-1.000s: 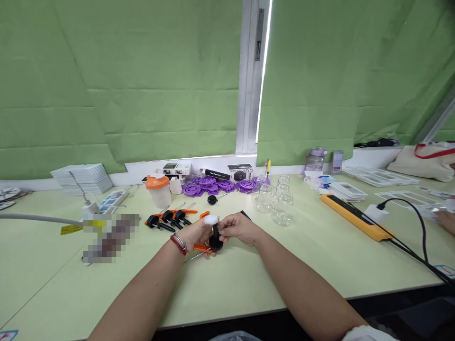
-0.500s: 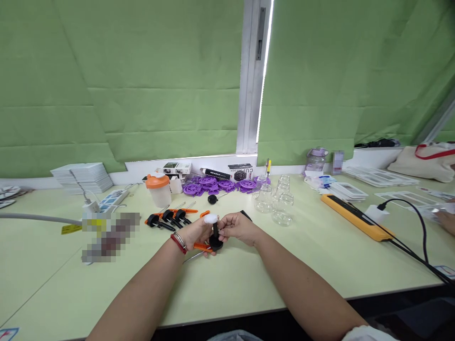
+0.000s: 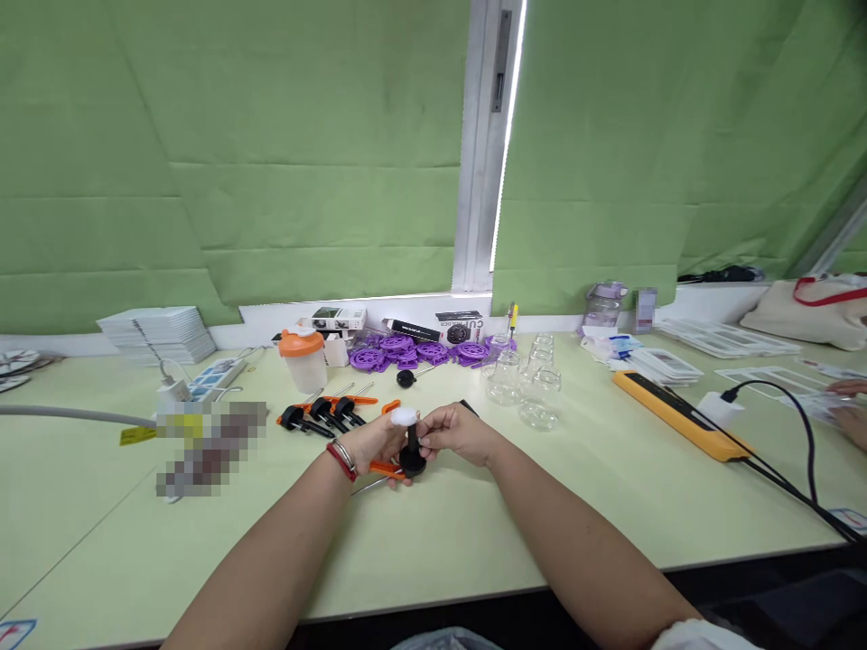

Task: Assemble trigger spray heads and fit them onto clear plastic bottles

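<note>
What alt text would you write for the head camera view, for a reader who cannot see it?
A person's left hand holds a black part with a white top above a pale green table, the right hand at its side. Three black-and-orange pieces lie to the left; also on the table are an orange-lidded cup, purple parts and clear vessels.
</note>
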Tool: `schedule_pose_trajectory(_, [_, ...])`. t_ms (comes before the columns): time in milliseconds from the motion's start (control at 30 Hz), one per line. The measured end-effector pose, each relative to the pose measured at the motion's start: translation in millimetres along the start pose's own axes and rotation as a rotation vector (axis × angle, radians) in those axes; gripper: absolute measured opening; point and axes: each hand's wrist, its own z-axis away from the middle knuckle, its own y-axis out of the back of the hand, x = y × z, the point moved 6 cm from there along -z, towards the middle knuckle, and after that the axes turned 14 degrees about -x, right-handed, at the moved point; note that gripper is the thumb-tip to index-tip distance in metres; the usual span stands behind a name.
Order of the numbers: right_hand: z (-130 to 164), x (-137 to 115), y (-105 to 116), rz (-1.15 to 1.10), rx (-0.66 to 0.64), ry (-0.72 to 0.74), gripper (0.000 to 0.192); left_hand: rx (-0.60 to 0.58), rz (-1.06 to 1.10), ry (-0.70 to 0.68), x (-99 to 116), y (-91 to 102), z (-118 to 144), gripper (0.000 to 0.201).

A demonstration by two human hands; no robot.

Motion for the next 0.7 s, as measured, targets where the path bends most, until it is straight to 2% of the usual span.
schedule_pose_trajectory(233, [-0.6, 3.2, -0.6, -0.026, 0.061, -0.011, 0.035, -0.003, 0.036, -0.008, -1.8, 2.4, -0.2, 0.061])
schedule_pose_trajectory(700, [-0.8, 6.1, -0.6, -0.046, 0.035, 0.001, 0.036, 0.031, 0.072, -0.024, -1.4, 1.4, 1.8, 0.060])
